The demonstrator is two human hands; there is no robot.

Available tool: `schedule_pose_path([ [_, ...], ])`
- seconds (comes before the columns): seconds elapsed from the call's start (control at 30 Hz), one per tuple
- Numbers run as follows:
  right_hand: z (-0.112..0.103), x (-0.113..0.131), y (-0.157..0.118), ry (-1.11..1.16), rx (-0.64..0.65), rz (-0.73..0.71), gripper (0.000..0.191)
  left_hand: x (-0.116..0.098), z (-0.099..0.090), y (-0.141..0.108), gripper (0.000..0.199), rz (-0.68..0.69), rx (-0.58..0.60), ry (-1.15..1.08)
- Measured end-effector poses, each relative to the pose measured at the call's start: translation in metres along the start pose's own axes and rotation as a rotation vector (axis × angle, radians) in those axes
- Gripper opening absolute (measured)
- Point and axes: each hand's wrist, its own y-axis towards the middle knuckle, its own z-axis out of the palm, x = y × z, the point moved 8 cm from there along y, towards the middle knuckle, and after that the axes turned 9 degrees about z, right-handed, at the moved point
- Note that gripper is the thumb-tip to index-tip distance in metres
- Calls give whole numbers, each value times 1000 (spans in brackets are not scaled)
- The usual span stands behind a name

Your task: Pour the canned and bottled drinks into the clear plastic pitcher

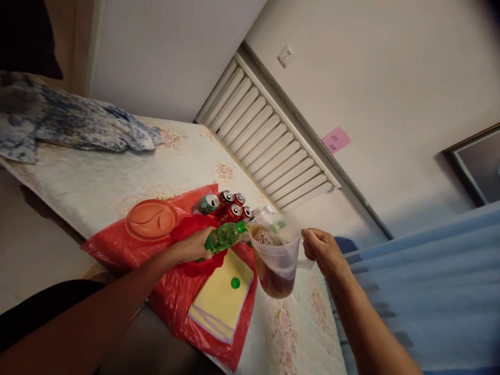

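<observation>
My left hand [198,245] is wrapped round a green bottle [224,237], tipped sideways so that its mouth is at the rim of a clear plastic pitcher [275,265]. My right hand [322,251] grips the pitcher by its handle. Brown, foamy liquid stands inside the pitcher. Below and left of it, a green cap [235,283] lies on a folded yellow cloth [222,302]. Behind the bottle is a group of opened cans, a green one [206,203] and several red or dark ones [235,210].
A red plastic sheet [179,302] lies on the flowered tablecloth [94,182], with a round orange lid [152,219] on it. Crumpled patterned fabric [89,122] is at the far left. A white radiator [269,135] runs along the wall; a blue curtain [425,286] hangs at right.
</observation>
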Motion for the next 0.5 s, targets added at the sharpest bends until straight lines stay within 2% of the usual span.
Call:
schedule_pose_path([
  [0.5, 2, 2, 1, -3, 25, 0, 53, 2, -2, -1, 52, -35, -28, -6],
])
